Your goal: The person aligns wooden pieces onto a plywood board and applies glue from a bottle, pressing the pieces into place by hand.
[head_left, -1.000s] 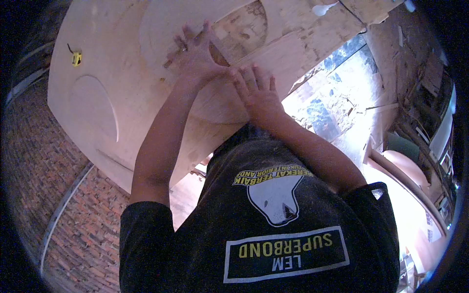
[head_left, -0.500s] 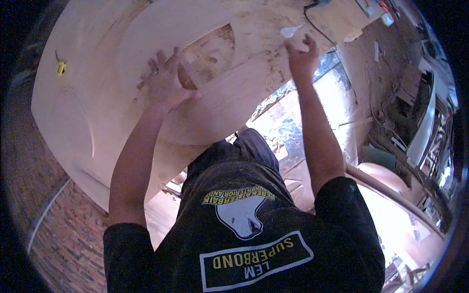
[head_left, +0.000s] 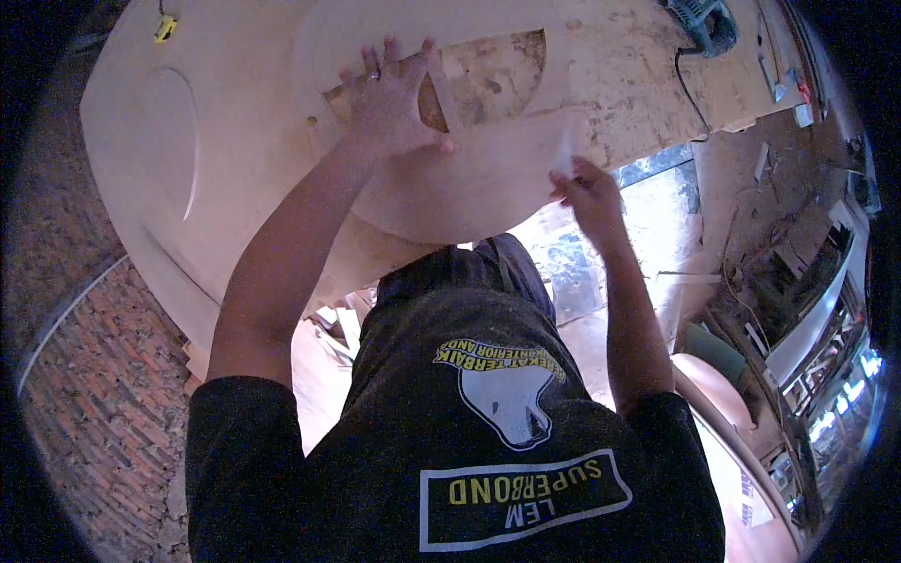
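A thin, round-edged wood panel (head_left: 460, 192) lies over a larger board (head_left: 249, 141). Above its near part is a cut-out (head_left: 497, 80) with stained wood showing inside. My left hand (head_left: 389, 108) rests spread on the panel at the left of that cut-out, a ring on one finger. At the panel's right end, my right hand (head_left: 593, 192) has its fingers pinched together by the edge. A blurred white piece (head_left: 566, 155) shows just above those fingertips and seems to be in their grip; its kind is not clear.
A yellow tape measure (head_left: 165, 28) lies at the far left of the board. At the back right sits a teal power tool (head_left: 704, 28) with a black cable. Scrap wood and panels (head_left: 798, 281) lean at the right. A brick wall (head_left: 103, 403) is at lower left.
My right hand has come down toward me from beside the white piece to the panel's right end, its fingers closing. My left hand stays spread on the panel. The camera view has shifted.
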Action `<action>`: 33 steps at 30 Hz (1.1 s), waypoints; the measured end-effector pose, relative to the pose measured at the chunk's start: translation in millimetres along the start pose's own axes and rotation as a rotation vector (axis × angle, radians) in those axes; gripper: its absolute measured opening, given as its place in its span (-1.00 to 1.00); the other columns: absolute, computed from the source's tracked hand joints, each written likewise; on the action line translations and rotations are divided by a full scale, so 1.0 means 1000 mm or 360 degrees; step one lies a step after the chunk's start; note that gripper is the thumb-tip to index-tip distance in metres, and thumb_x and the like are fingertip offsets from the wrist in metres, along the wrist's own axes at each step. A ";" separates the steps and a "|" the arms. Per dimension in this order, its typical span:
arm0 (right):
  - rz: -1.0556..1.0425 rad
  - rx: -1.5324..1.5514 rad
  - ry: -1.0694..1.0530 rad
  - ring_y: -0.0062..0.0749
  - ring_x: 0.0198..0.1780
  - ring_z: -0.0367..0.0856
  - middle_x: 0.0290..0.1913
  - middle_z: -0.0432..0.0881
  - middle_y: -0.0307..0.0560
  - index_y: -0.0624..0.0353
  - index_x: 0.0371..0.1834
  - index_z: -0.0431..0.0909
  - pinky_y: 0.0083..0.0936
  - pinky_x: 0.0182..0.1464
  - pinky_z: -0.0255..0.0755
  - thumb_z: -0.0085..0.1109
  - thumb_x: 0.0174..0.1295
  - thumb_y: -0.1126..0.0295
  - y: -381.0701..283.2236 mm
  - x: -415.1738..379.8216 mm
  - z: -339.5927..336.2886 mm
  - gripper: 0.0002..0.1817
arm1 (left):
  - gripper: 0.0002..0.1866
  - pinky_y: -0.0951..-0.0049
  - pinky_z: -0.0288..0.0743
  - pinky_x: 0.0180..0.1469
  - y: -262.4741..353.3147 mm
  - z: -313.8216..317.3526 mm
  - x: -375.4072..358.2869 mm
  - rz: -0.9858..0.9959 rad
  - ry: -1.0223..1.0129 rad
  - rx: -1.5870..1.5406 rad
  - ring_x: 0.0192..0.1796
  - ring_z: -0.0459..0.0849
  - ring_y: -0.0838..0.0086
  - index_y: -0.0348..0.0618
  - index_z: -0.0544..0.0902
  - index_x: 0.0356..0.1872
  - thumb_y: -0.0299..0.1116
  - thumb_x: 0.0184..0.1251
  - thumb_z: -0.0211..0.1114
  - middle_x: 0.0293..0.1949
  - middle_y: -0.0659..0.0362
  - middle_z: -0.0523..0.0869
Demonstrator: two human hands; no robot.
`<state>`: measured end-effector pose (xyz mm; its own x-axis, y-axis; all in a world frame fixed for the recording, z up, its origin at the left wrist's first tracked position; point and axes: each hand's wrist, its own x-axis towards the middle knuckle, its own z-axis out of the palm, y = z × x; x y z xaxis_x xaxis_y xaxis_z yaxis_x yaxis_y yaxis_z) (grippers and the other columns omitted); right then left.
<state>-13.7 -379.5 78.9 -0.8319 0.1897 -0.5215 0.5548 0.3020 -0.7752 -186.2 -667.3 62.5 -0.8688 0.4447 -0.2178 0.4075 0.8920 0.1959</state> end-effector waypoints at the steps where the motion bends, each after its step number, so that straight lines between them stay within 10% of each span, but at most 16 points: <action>1: 0.0037 0.0001 -0.0040 -0.38 -0.33 0.78 -0.36 0.80 -0.02 0.27 -0.01 0.73 -0.39 -0.20 0.62 0.37 0.38 0.23 -0.005 -0.013 0.013 -0.69 | 0.61 -0.65 -0.20 0.49 -0.001 0.001 0.000 0.0010 0.0018 0.0003 0.67 -0.15 -0.41 0.38 -0.11 0.72 0.42 -0.49 0.70 0.69 -0.25 -0.09; 8: -0.0148 -0.0494 -0.0194 0.18 -0.17 0.74 -0.19 0.74 0.28 0.30 -0.09 0.72 -0.07 -0.07 0.58 0.32 0.29 0.18 -0.029 -0.037 0.044 -0.64 | 0.61 -0.62 -0.23 0.50 -0.002 0.003 -0.001 0.0023 0.0045 0.0013 0.67 -0.13 -0.41 0.39 -0.14 0.72 0.43 -0.46 0.68 0.70 -0.23 -0.11; 33: -0.0439 -0.0791 -0.0040 0.30 -0.24 0.71 -0.35 0.70 0.29 0.28 -0.32 0.67 0.08 -0.12 0.59 0.30 0.24 0.17 -0.045 -0.026 0.075 -0.68 | 0.63 -0.57 -0.19 0.53 -0.001 0.002 0.000 0.0005 -0.0021 0.0188 0.69 -0.11 -0.32 0.36 -0.19 0.73 0.58 -0.46 0.58 0.71 -0.19 -0.11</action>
<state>-16.2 -468.4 100.5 -0.9415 0.0208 -0.3363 0.2400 0.7419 -0.6261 -186.0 -667.6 60.6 -0.8639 0.4481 -0.2299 0.4414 0.8935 0.0828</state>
